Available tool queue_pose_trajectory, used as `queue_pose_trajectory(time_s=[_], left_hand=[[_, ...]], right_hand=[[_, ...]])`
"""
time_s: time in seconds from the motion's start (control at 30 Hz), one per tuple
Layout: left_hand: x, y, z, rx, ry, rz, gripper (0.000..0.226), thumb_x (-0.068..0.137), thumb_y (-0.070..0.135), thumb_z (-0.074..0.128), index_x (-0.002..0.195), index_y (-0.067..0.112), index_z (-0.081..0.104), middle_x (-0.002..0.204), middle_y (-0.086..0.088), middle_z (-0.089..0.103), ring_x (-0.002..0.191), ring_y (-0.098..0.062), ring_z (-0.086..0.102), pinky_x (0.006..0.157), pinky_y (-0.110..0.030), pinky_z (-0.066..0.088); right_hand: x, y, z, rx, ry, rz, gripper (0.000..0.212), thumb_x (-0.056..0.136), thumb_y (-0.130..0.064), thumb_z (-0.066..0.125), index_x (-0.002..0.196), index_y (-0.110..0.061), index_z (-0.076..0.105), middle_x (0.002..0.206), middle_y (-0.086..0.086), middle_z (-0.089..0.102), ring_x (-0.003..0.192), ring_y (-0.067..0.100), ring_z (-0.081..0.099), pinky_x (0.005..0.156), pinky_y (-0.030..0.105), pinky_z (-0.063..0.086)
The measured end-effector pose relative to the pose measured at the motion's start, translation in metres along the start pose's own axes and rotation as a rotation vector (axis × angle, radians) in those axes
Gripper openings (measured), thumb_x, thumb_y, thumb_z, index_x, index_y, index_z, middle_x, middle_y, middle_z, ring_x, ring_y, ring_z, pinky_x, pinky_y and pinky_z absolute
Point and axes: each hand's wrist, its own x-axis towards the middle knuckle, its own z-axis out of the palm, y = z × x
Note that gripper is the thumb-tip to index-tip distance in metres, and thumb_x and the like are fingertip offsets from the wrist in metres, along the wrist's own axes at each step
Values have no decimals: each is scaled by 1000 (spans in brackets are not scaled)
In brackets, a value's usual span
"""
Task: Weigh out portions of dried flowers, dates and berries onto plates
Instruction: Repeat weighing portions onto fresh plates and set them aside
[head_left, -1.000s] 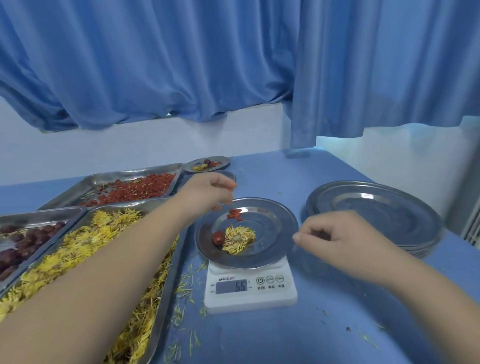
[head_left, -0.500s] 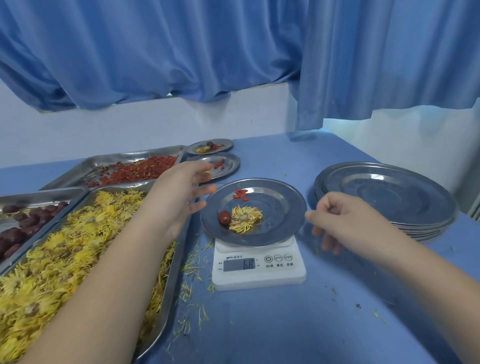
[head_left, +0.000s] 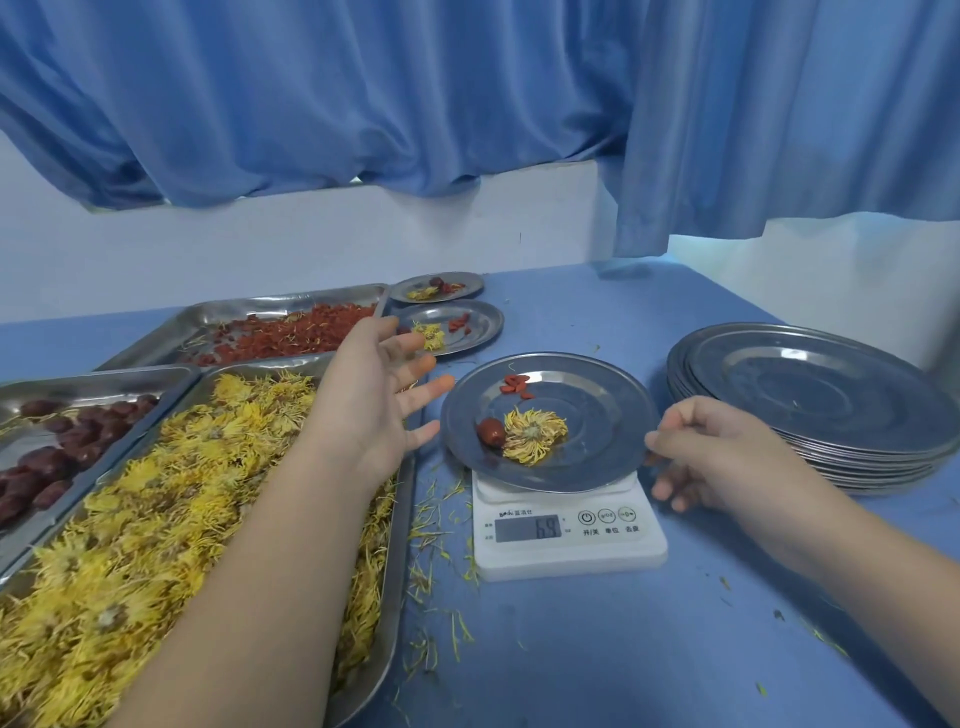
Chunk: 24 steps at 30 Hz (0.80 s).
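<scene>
Kitchen scale (head_left: 571, 553) reads 6.9 under the plate (head_left: 597, 410).
Left hand (head_left: 376, 400) spread open beside its left rim; right hand (head_left: 727, 457) pinches the right.

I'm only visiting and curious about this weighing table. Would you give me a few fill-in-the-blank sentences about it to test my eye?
1. The plate being filled rests on a white kitchen ____.
2. It carries one yellow flower, a few red berries and one dark red ____.
3. The stack of empty plates stands to the ____ of that plate.
4. Farther back on the table, ____ filled plates wait.

Missing words: scale; date; right; two.
</scene>
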Motion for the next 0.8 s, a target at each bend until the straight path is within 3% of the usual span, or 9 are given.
queue_pose_trajectory(time_s=[0.13, 0.3, 0.47, 0.63, 0.8], left_hand=[[-1, -3, 1, -13, -16, 2, 22, 89, 41, 52, 87, 22, 63, 86, 4, 58, 91, -22, 68, 92, -48, 42], [1, -6, 3, -126, -16, 44, 28, 91, 45, 50, 91, 20, 63, 85, 2, 59, 91, -23, 70, 78, -41, 43], [7, -6, 0, -309, -109, 107, 37, 92, 49, 47, 95, 17, 65, 92, -3, 67, 91, -25, 74, 82, -43, 41], [14, 10, -12, -507, -136, -20, 34, 93, 42, 47, 98, 14, 64, 109, -10, 69, 97, -37, 71, 98, -52, 44], [14, 54, -37, -606, -239, 20, 23, 91, 32, 48, 96, 15, 64, 112, -14, 70, 98, -42, 69, 95, -53, 46]], right_hand=[[2, 3, 3, 37, 7, -8, 10, 90, -1, 59, 83, -6, 53, 68, 13, 56, 52, 23, 58, 48, 30, 44], [5, -4, 0, 184, -33, 14, 15, 89, 3, 57, 83, -9, 51, 58, 10, 58, 51, 20, 61, 45, 23, 49], [20, -22, -3, 359, -51, 51, 24, 87, 8, 55, 76, -13, 49, 56, 4, 55, 49, 17, 61, 43, 21, 49], [61, -46, 3, 389, 14, 53, 26, 89, 7, 52, 74, -13, 46, 51, 1, 56, 46, 15, 61, 42, 19, 49], [123, -61, 21, 406, 111, 52, 18, 91, 6, 48, 81, -8, 51, 66, 9, 60, 42, 12, 61, 41, 18, 49]])
